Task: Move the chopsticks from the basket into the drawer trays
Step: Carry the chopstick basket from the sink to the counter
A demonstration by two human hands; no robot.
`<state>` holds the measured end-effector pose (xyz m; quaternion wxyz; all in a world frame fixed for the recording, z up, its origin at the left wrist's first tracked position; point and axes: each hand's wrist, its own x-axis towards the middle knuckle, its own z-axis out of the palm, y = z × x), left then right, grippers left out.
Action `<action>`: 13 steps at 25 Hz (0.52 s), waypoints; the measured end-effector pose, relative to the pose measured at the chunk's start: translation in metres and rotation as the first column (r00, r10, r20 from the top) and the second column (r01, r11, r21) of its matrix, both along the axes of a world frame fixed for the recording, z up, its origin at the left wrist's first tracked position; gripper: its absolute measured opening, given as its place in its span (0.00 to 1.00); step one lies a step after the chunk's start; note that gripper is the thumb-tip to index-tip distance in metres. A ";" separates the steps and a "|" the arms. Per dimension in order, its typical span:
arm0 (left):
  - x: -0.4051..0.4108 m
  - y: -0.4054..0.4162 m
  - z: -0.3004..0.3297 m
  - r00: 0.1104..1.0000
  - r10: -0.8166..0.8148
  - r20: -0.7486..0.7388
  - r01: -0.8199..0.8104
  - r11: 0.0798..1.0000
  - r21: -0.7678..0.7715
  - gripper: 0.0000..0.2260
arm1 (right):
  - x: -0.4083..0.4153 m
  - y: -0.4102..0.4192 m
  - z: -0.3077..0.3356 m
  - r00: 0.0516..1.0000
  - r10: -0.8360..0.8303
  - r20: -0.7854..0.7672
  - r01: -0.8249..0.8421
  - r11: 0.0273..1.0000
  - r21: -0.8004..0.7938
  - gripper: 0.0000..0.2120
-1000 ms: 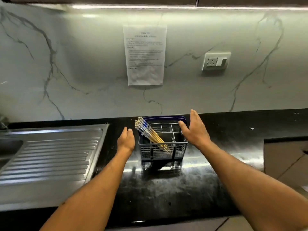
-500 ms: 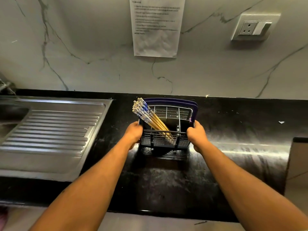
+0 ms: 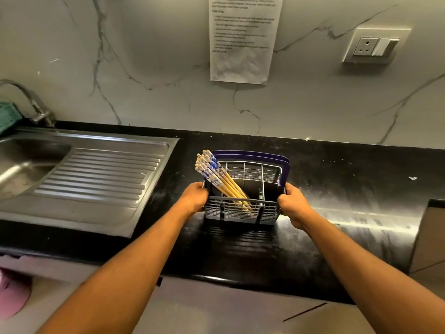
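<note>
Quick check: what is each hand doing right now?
Left hand: grips the left side of the basket.
Right hand: grips the basket's right side.
The chopsticks lean inside it.

Notice (image 3: 243, 39) print too small to read; fingers behind basket (image 3: 242, 209) walls, seemingly curled; chopsticks (image 3: 222, 182) tips hidden.

Soft, warm light falls from above the pale marble wall (image 3: 144, 68), leaving the room dimmish. The glossy black counter (image 3: 337, 179) shows streaky glare on the right, and a dark shadow near the grey plastic basket (image 3: 240, 210). Straight lines bow at the edges; the near corners blur.
</note>
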<state>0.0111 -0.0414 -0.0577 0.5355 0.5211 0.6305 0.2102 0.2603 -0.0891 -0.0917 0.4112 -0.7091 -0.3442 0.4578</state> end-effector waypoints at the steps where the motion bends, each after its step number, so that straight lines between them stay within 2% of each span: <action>1: -0.011 -0.018 0.004 1.000 -0.011 -0.005 0.011 1.000 0.000 0.12 | -0.008 -0.015 0.003 1.000 0.026 -0.004 -0.026 1.000 -0.002 0.20; 8: -0.102 -0.149 0.007 0.998 0.015 0.058 -0.016 1.000 0.022 0.11 | -0.090 -0.123 0.025 0.990 0.138 0.017 -0.138 0.990 0.011 0.24; 10: -0.140 -0.196 0.002 0.997 0.072 0.029 -0.073 0.996 0.041 0.11 | -0.130 -0.160 0.027 0.980 0.197 0.010 -0.197 0.980 -0.004 0.25; 13: -0.200 -0.275 -0.005 0.982 0.176 0.067 -0.180 0.983 0.045 0.10 | -0.196 -0.217 0.029 0.944 0.326 0.040 -0.327 0.945 0.002 0.24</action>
